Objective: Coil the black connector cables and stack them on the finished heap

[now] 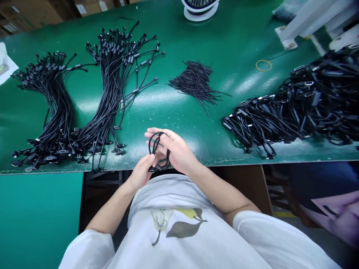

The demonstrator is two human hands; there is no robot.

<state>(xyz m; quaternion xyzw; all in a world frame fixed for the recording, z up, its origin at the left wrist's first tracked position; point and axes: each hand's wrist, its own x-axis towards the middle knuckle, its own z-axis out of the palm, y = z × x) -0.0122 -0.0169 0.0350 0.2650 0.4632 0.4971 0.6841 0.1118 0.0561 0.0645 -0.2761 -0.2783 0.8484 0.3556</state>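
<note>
A short black cable point(157, 149) is wound in loops around the fingers of my right hand point(174, 149), just above the near edge of the green table point(174, 108). My left hand point(141, 172) pinches the cable's lower end with a small connector. Both hands are closed on the same cable, close to my chest.
Two fanned bundles of black cables point(56, 112) point(112, 86) lie at the left. A heap of thin black ties point(196, 82) sits in the middle, and a big tangle of cables point(303, 104) at the right. A rubber band point(263, 65) and a fan base point(199, 9) lie farther back.
</note>
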